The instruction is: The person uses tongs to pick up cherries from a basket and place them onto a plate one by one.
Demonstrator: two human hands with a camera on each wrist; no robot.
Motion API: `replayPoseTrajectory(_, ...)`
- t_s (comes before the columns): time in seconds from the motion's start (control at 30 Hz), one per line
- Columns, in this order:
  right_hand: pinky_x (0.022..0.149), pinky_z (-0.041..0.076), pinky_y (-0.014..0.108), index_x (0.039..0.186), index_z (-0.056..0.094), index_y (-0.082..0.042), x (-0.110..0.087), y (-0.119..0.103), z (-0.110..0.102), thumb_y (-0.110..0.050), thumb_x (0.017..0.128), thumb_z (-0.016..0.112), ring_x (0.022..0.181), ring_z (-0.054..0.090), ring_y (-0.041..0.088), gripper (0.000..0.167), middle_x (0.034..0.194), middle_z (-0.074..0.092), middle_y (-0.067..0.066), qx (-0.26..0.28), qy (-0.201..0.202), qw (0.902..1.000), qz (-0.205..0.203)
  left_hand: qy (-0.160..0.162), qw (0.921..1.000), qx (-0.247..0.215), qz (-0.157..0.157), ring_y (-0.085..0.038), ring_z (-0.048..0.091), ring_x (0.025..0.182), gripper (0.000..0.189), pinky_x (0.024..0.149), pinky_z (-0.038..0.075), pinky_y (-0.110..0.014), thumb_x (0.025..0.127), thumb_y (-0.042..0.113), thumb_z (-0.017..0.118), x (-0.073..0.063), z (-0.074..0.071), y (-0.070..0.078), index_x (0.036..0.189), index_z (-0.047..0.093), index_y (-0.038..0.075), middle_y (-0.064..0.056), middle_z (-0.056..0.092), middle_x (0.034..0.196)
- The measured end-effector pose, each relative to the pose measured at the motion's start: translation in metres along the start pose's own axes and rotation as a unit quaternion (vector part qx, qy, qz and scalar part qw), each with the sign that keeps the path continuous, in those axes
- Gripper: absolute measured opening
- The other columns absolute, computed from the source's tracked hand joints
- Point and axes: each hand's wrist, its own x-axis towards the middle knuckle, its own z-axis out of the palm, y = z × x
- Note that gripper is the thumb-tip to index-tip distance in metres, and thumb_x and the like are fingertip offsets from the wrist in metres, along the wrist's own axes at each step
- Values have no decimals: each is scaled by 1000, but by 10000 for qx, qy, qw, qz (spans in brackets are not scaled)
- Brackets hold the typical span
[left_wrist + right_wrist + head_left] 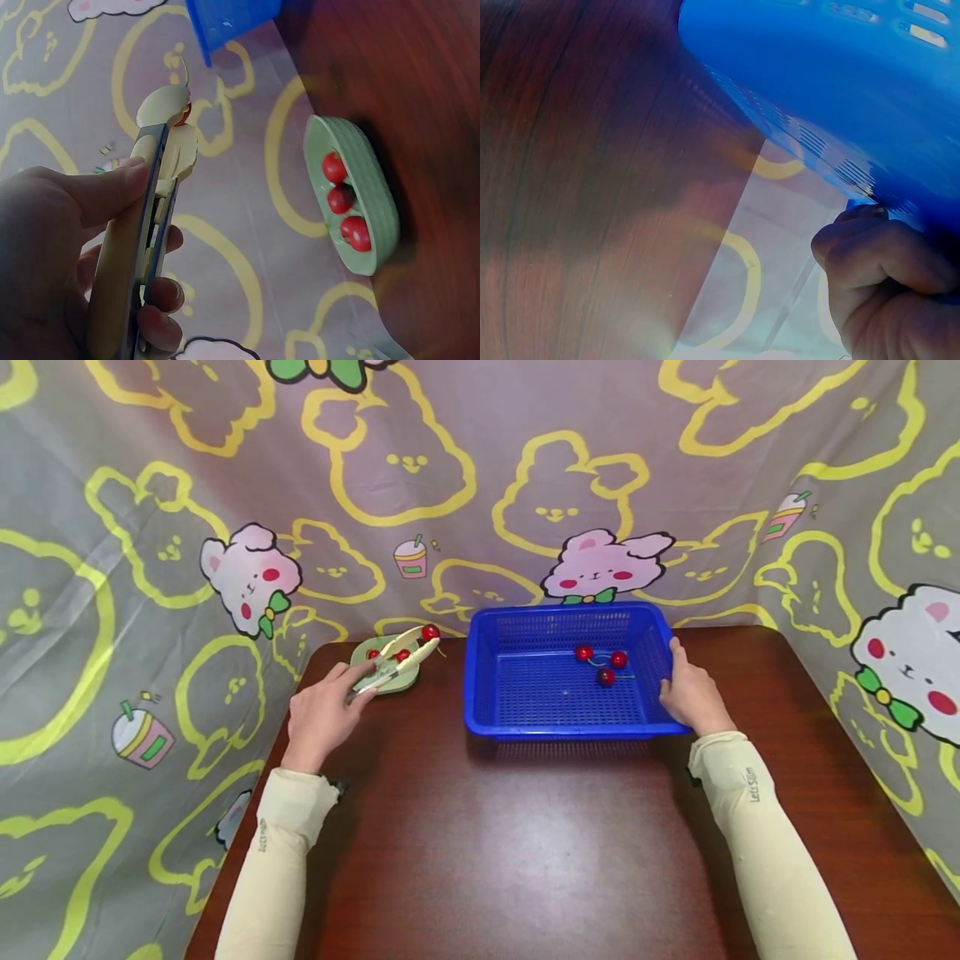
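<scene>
My left hand (324, 714) grips a pair of cream-tipped tongs (131, 240), thumb on one arm and fingers curled round the other. Between the tong tips is a red cherry (430, 632) with a green stem, raised above the table. Below and behind the tongs lies a small green dish (384, 202) holding several cherries (334, 167). On the other side, my right hand (693, 693) grips the right rim of a blue plastic basket (555, 731), its fingers curled under the edge. Inside the basket three cherries (606, 677) lie toward the right.
The brown wooden table (510, 852) extends in front of the basket. A grey curtain (480, 485) with yellow cartoon outlines surrounds the table at the back and sides. The basket stands near the table's back edge, right of the dish.
</scene>
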Motion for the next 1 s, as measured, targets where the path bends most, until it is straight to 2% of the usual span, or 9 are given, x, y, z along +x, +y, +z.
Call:
replayPoseTrajectory(0.17, 94, 44, 72, 161, 9, 8, 1, -1, 0, -7, 98, 52, 106, 56, 66, 78, 124, 50, 52, 9, -14, 10000, 28, -37, 9997, 42, -249, -24, 54, 61, 45, 53, 37, -39, 96, 30, 75, -6, 2, -15, 139, 66, 23, -3, 68, 115)
replayPoseTrajectory(0.43, 96, 43, 72, 160, 10, 9, 0, 0, 1, -7, 97, 51, 108, 55, 67, 77, 126, 49, 52, 23, 14, 10000, -27, -302, 9971, 136, -678, -30, 61, 70, 47, 57, 41, -44, 97, 32, 72, -17, 7, -36, 143, 63, 23, -7, 67, 119)
replayPoseTrajectory(0.63, 95, 43, 72, 160, 12, 9, 1, 1, 1, -7, 97, 52, 107, 55, 67, 77, 125, 50, 52, 51, 100, 9999, -85, -370, 9957, 201, -825, -34, 64, 77, 47, 60, 42, -46, 99, 33, 71, -21, 11, -50, 143, 62, 21, -8, 67, 119)
replayPoseTrajectory(1.0, 97, 42, 72, 160, 8, 9, 0, 0, 0, -7, 98, 50, 109, 55, 66, 77, 126, 49, 53, 3, -51, 10000, -16, -603, 9927, 249, -1015, -35, 61, 75, 47, 62, 42, -50, 99, 32, 70, -25, 17, -65, 143, 61, 15, -14, 65, 115)
